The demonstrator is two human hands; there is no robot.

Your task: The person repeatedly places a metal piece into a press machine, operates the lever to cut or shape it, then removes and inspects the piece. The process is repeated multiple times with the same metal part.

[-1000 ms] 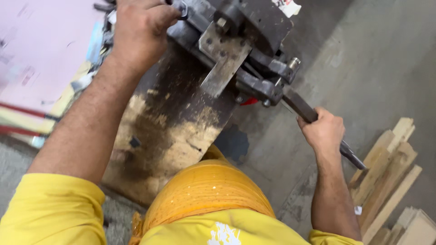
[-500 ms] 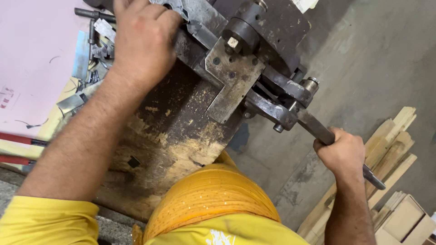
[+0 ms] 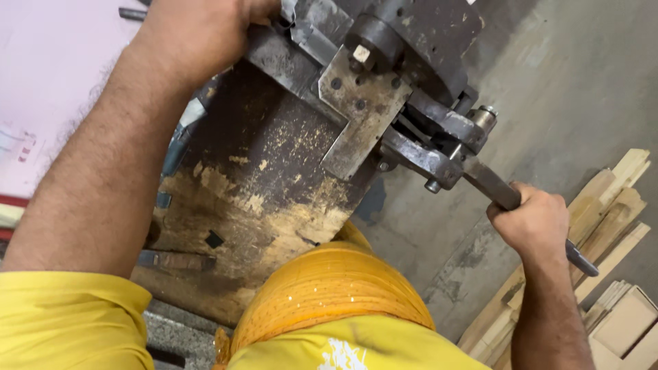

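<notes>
Lever (image 3: 493, 186) of the dark metal press (image 3: 384, 89) runs down to your right, and your right hand (image 3: 538, 223) is closed tight around it. Your left hand (image 3: 199, 34) grips the press's top edge. One press, one lever, several wooden strips (image 3: 610, 219) beside it on the floor.

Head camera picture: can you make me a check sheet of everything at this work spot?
Surface: worn wooden block, dark on top, pale and chipped lower down, carries the machine.
Job's things: dark metal lever machine with a grey plate bolted on; long metal handle sticks out toward the right.
Clutter: flat metal bits beside the block; pale wooden strips stacked on the floor.
Grippers: left hand presses on the machine's top edge; right hand is closed round the handle.
Cables: nothing seen.
Surroundings: grey concrete floor; pink sheet on the left; cardboard box bottom right.
</notes>
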